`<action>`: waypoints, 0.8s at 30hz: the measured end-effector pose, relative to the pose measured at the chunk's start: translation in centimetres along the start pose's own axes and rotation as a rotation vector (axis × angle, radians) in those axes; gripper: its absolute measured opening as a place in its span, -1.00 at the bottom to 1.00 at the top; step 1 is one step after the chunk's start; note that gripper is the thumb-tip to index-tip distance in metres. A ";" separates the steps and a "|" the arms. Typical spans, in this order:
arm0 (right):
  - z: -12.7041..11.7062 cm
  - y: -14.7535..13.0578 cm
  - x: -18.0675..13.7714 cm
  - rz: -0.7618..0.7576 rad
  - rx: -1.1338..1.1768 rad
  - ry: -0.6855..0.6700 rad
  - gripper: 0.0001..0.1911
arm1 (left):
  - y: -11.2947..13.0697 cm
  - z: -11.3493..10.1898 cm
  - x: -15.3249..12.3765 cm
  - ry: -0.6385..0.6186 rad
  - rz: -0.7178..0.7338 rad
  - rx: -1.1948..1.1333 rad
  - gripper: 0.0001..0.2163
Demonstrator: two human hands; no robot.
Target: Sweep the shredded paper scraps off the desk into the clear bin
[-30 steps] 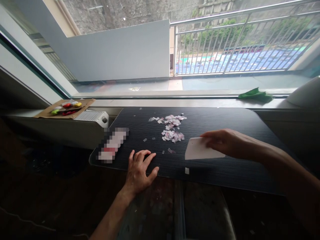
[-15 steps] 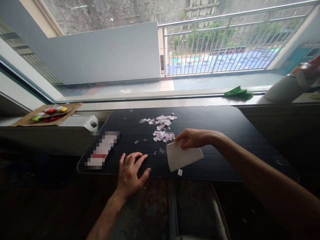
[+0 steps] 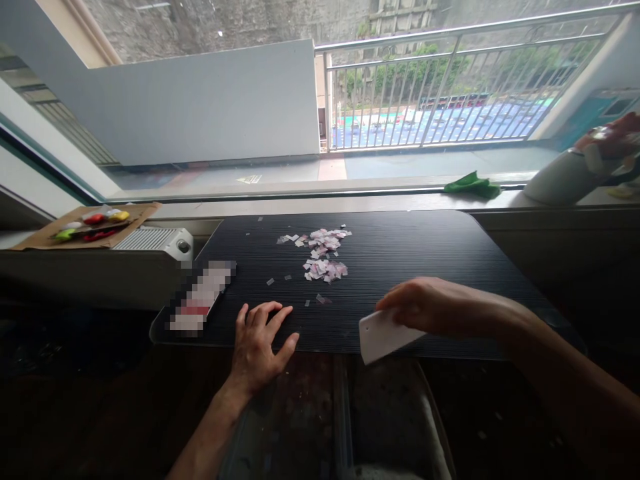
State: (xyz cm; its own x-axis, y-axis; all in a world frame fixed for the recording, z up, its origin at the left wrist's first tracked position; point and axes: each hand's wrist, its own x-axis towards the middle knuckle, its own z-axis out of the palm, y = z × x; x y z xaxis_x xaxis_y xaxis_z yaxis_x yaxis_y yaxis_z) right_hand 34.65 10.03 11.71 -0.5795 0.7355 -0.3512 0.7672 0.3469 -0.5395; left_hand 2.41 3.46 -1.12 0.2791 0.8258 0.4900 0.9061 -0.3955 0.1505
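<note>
My right hand point(image 3: 423, 305) grips a flat white scraper point(image 3: 387, 335) with a small hole near one corner. The scraper is tilted at the front edge of the black table point(image 3: 420, 247), its lower corner reaching past that edge. My left hand point(image 3: 260, 340) rests with fingers spread at the table's front edge, holding nothing. Beyond the hands, small whitish-pink paper scraps point(image 3: 326, 270) lie in a loose heap mid-table. A few thin clear pieces point(image 3: 323, 299) are scattered nearer to me.
A blurred-out rectangular item point(image 3: 205, 297) lies at the table's left end. Cardboard with colourful small items point(image 3: 95, 223) sits on the left ledge beside a white vented unit point(image 3: 155, 241). A green cloth point(image 3: 473, 185) and a grey-white vessel point(image 3: 563, 177) stand along the windowsill.
My right hand has moved right and toward me with the scraper. The white scrap by the front edge no longer shows. My left hand has hardly moved.
</note>
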 end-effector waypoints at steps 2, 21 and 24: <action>0.9 -0.1 -1.6 -0.081 -0.046 0.132 -0.59 | 0.1 0.0 0.0 -0.006 -0.017 -0.012 -0.66; 3.9 1.8 6.6 0.303 0.017 0.462 -0.64 | 1.0 -0.2 0.2 -0.058 -0.136 -0.095 -0.63; 4.6 1.3 7.0 0.277 0.070 0.430 -0.70 | 1.1 -0.3 0.2 -0.063 -0.146 -0.105 -0.63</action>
State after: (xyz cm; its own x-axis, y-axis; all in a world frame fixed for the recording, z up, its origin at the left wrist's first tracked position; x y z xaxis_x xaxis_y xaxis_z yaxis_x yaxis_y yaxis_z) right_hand 30.31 12.96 4.99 -0.1804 0.9721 -0.1496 0.8472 0.0763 -0.5258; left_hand 3.36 3.10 -0.63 0.1692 0.8999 0.4020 0.9013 -0.3063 0.3064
